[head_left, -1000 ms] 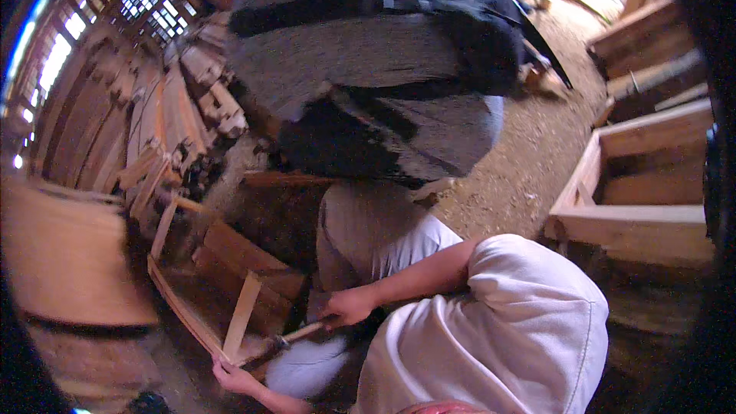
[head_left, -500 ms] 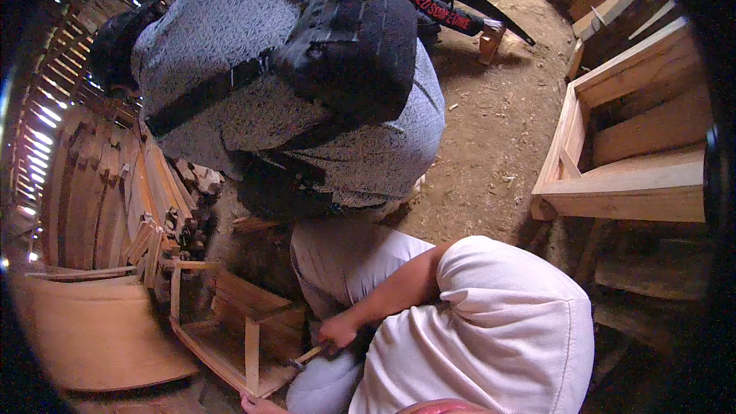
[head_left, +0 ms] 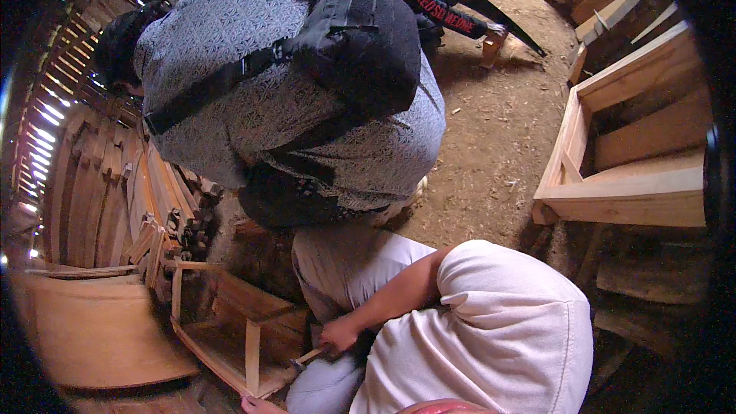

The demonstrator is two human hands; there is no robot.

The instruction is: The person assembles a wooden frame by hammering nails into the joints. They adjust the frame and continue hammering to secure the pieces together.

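Note:
Neither of my hands shows in the head view. Below me a person in a white shirt [head_left: 491, 330] crouches over a small wooden crate frame [head_left: 230, 330] on the ground. That person's hand [head_left: 340, 333] grips a hammer [head_left: 310, 355] at the frame's near corner. Another hand of theirs [head_left: 257, 405] touches the frame's lower edge. A second person in a grey patterned shirt [head_left: 291, 107], wearing a black backpack [head_left: 360, 38], bends over just beyond them.
Stacks of wooden slats [head_left: 115, 192] lie to the left, with a wide plank [head_left: 100, 337] in front. Finished wooden crates [head_left: 629, 161] stand at the right. Sawdust-strewn dirt floor [head_left: 498, 130] lies between. A small wood block [head_left: 491, 46] sits at the back.
The view has swung, so the person with the backpack now fills the upper left. The crouching person's hand still holds the hammer at the frame.

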